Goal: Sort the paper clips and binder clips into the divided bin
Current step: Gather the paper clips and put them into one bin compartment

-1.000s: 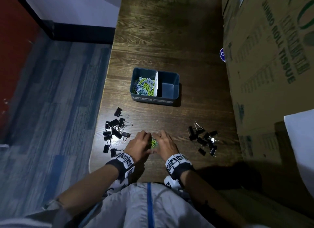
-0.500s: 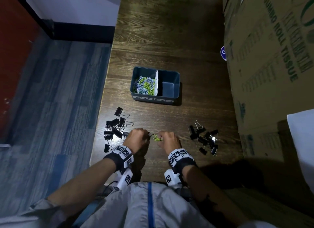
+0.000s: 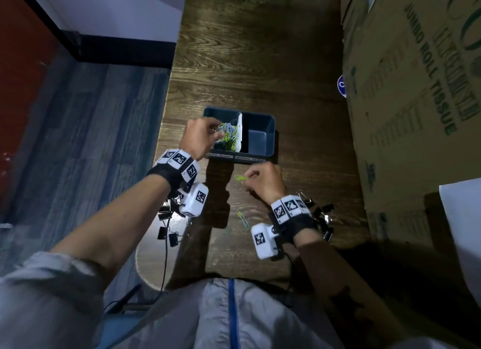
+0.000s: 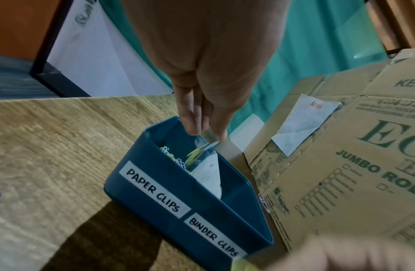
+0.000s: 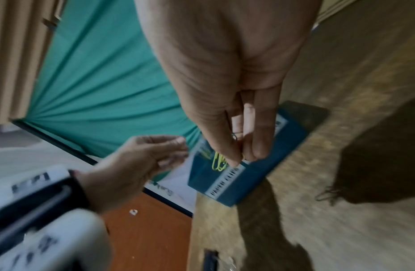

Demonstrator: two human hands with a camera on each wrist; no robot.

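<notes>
Left hand [image 3: 200, 138]: held over the bin's left compartment, the one labelled paper clips, so what it lets go lands with its own kind; its grip looks loosened, and blurred clips [image 4: 199, 154] show just under the fingertips [image 4: 192, 126], seemingly falling, though whether any is pinched I cannot tell.
Right hand [image 3: 263, 182]: just short of the bin's near wall, thumb and fingers pinching yellow-green paper clips [image 5: 218, 162], likely queued for the same compartment.
Bin [image 3: 263, 151]: on the desk [image 3: 260, 62], split by a white divider [image 3: 240, 130]; the left side holds a heap of paper clips [image 3: 229, 138], the right side, labelled binder clips, is bare.
Stray paper clips [image 3: 242, 218]: lying on the desk between the wrists.
Binder clips: two black piles, left [image 3: 168, 226] and right [image 3: 321, 218], untouched, probably kept for after the paper clips.
</notes>
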